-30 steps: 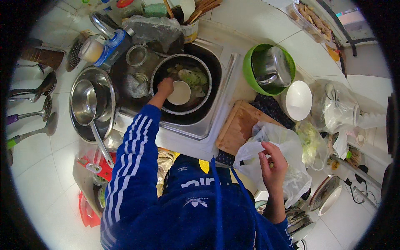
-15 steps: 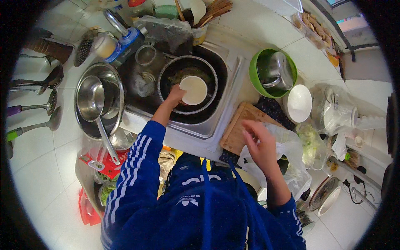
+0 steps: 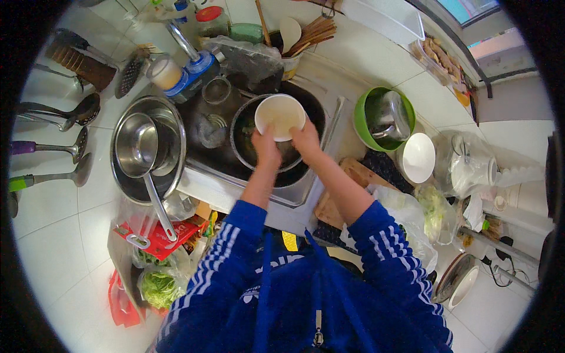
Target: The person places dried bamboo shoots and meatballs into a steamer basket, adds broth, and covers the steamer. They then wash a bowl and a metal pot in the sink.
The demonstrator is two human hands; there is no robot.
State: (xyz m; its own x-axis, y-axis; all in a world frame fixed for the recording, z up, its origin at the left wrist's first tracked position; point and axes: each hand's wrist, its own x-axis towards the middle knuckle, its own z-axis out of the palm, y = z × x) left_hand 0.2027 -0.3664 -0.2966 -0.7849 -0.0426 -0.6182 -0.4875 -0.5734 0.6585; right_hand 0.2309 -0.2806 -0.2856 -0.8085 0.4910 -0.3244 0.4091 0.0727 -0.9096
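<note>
A white bowl [image 3: 281,115] is held between both my hands above a dark round pot [image 3: 240,132] in the sink [image 3: 294,199]. My left hand [image 3: 267,147] grips the bowl's near left side, its fingers partly hidden behind the rim. On the near right side my right hand [image 3: 307,143] is closed on the same bowl. Pale, cloudy contents or the bare inside show in the bowl; I cannot tell which. Left of the pot, a clear glass or jar [image 3: 217,91] stands in the sink.
At left, a steel saucepan [image 3: 136,144] rests in a metal basin [image 3: 181,126]. A blue-banded tap [image 3: 200,65] stands behind. To the right are a green bowl [image 3: 360,120], another white bowl [image 3: 419,157] and a wooden cutting board [image 3: 329,209]. Ladles [image 3: 87,109] hang at far left.
My right hand has moved left from over the cutting board and taken hold of the bowl. The bowl has risen out of the pot toward its far rim.
</note>
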